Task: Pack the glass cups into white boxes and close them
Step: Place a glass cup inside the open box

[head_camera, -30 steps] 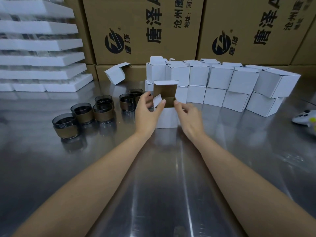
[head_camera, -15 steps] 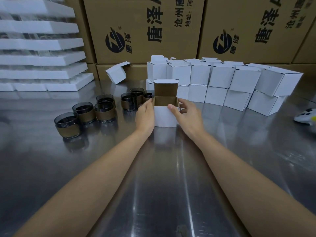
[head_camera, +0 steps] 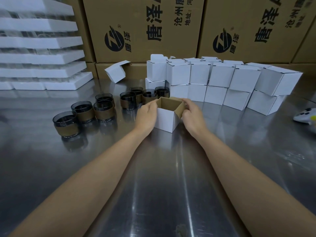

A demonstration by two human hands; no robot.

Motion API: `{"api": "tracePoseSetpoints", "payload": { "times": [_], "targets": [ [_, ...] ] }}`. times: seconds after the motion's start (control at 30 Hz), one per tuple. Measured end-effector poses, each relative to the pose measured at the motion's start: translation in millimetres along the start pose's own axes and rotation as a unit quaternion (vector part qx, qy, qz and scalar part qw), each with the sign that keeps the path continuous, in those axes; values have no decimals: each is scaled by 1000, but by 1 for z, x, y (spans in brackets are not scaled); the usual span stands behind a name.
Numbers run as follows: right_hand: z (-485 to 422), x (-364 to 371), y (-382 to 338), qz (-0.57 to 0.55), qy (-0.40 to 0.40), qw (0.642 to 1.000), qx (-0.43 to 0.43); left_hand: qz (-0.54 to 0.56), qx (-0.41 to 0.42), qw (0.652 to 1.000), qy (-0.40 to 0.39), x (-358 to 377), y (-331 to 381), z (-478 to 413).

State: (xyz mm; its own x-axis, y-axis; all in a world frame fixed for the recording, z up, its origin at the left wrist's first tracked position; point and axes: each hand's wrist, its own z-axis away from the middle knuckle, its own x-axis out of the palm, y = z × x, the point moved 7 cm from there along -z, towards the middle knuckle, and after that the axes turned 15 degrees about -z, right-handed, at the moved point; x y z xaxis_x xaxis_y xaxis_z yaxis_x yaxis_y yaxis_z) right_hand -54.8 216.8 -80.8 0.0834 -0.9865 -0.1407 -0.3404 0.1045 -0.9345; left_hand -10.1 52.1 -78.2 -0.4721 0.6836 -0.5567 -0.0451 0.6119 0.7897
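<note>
Where two bare forearms reach out over the shiny steel tabletop (head_camera: 162, 177), the left hand (head_camera: 147, 115) and the right hand (head_camera: 192, 113) meet on a small white cardboard box (head_camera: 165, 119). The box stands upright between them, its top open and its brown inside showing. The left hand's fingers curl over the left rim and grip it. The right hand's fingers curl round the right rim, where a brown flap folds outward under the palm. The bottom of the box is hidden.

Left of the left hand, dark smoked-glass cups with brown bands (head_camera: 65, 123) stand upright in a loose group; the farthest ones sit just beyond the fingertips, behind the box. Well to the right of the right hand, a white game controller (head_camera: 305, 116) lies at the frame's edge.

Beyond both hands, closed white boxes (head_camera: 220, 74) are stacked two high in a curving row. Left of that row, one open white carton (head_camera: 116, 72) rests tilted. Farther left, white foam trays (head_camera: 39, 55) are piled high, and large brown shipping cartons (head_camera: 145, 28) with black print stand behind everything.
</note>
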Motion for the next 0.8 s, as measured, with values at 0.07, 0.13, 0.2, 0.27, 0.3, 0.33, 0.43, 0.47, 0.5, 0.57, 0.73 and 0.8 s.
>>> {"api": "tracePoseSetpoints", "payload": {
  "times": [0.07, 0.13, 0.2, 0.27, 0.3, 0.33, 0.43, 0.47, 0.5, 0.57, 0.73, 0.8],
  "targets": [
    [1, 1, 0, -32, 8, 999, 25, 2, 15, 1000, -3, 1, -1, 0],
    [-2, 1, 3, -60, 14, 997, 42, 12, 31, 999, -17, 3, -1, 0],
    [-4, 1, 8, -71, 7, 995, 66, 33, 47, 997, -42, 6, -1, 0],
    [-5, 0, 11, -83, 1, 993, 79, 48, 58, 995, -65, 7, 0, 1],
    [-5, -1, 11, -86, 3, 993, 78, 52, 60, 994, -78, 7, 1, 1],
    [-5, -3, 11, -90, 9, 993, 78, 57, 65, 992, -96, 9, 2, 2],
    [-5, -8, 12, -99, 35, 991, 78, 88, 79, 982, -146, 15, 3, 6],
    [-5, -9, 13, -97, 43, 991, 79, 94, 77, 981, -150, 16, 2, 5],
    [-4, -10, 13, -98, 46, 991, 79, 98, 76, 981, -149, 15, 2, 4],
    [-4, -7, 11, -119, 35, 989, 74, 118, 71, 981, -137, 12, 1, 4],
    [1, -10, 0, -104, 72, 992, 15, 104, 69, 989, -76, 4, 1, 3],
    [14, -19, -22, -34, 157, 983, -89, 47, 83, 993, -68, 2, 4, 5]
  ]
}}
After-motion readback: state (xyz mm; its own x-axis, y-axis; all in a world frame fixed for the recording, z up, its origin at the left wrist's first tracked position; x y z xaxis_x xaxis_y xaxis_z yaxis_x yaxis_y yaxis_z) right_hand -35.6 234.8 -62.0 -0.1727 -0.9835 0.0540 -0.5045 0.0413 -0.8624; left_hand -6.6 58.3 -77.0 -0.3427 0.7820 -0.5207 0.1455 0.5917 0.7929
